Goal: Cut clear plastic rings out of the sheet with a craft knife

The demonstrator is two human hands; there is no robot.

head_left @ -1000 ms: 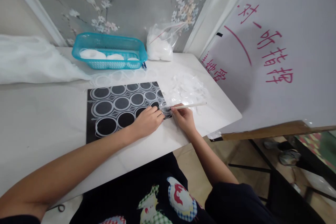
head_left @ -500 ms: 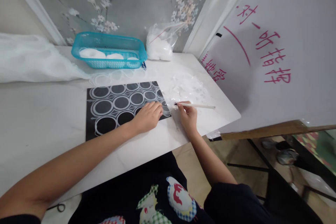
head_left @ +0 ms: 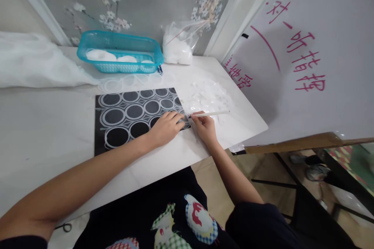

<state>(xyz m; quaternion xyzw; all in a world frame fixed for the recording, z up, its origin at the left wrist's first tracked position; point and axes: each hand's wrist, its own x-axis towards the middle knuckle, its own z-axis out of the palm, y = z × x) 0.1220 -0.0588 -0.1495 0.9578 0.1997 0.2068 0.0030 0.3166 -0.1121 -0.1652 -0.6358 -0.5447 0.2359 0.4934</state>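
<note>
A sheer white fabric with rings of ovals (head_left: 135, 112) lies over a black board (head_left: 99, 140) on the table. On its right end rests my left hand (head_left: 167, 126), palm down, fingers stretched over the fabric and slightly bent, holding nothing. Just beyond the board's right edge, my right hand (head_left: 205, 127) pinches a thin white pen-like tool (head_left: 216, 113). Its dark tip points left toward the fabric, close to my left fingertips; whether it touches the fabric I cannot tell. Part of the pattern is hidden under my left hand and forearm.
Behind the board stands a blue plastic basket (head_left: 119, 46) holding white round pieces, beside a clear bag (head_left: 178, 46) of white material. Clear plastic with white scraps (head_left: 209, 95) lies to the right. White fabric (head_left: 37, 62) is heaped at left. A whiteboard (head_left: 321, 116) borders the table's right side.
My right hand has moved slightly left with the pen-like tool, bringing its tip nearer the fabric's edge. My left hand has stayed nearly in place, its fingers a little more stretched.
</note>
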